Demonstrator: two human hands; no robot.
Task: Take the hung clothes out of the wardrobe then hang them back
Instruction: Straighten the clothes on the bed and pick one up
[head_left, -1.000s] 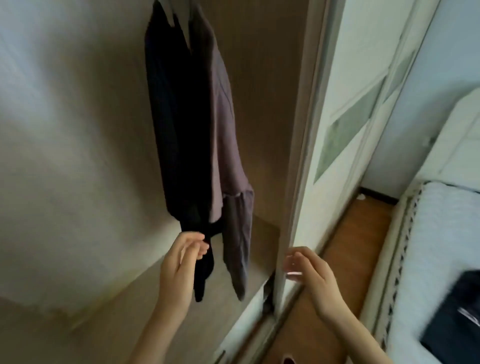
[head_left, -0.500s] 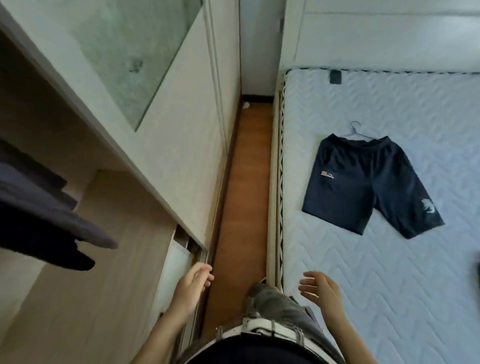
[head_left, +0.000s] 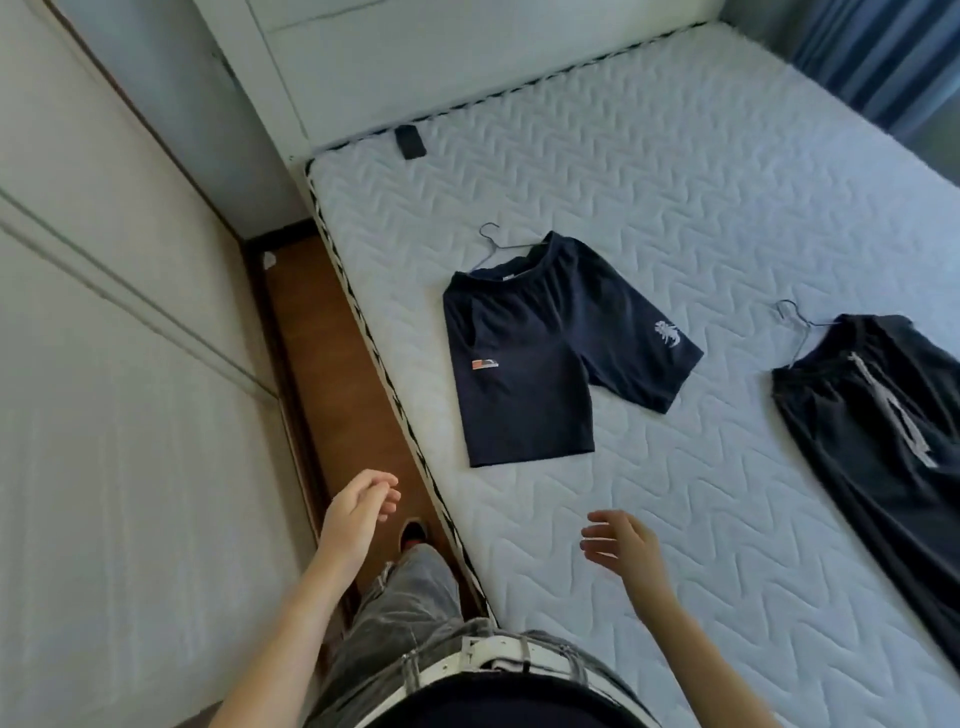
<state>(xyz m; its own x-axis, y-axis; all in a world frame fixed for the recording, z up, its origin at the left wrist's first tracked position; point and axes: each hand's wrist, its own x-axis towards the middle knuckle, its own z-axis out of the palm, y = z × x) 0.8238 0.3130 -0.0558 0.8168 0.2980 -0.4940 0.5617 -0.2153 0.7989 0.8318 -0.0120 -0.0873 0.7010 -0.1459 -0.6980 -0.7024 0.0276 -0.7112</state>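
Observation:
Dark navy shorts (head_left: 540, 343) lie flat on the quilted white mattress (head_left: 649, 171), with a wire hanger (head_left: 496, 244) at their waistband. A second dark garment with a grey drawstring (head_left: 883, 410) lies at the right, also on a wire hanger (head_left: 797, 325). My left hand (head_left: 358, 509) hovers over the floor strip beside the bed, fingers loosely curled, holding nothing. Over the mattress's near part my right hand (head_left: 621, 543) is open and empty, well short of the shorts. The white wardrobe door (head_left: 104, 364) fills the left; its inside is out of view.
A narrow brown wood floor strip (head_left: 322, 364) runs between wardrobe and bed. A small black object (head_left: 410, 141) lies at the mattress's far edge. White headboard panels (head_left: 415, 57) stand behind, blue curtains (head_left: 878, 52) at the top right. My legs and white belt show below.
The view has swung from the hanging clothes inside the wardrobe round to the bed. Both hands stayed empty and moved with me; the second dark garment came into view on the right.

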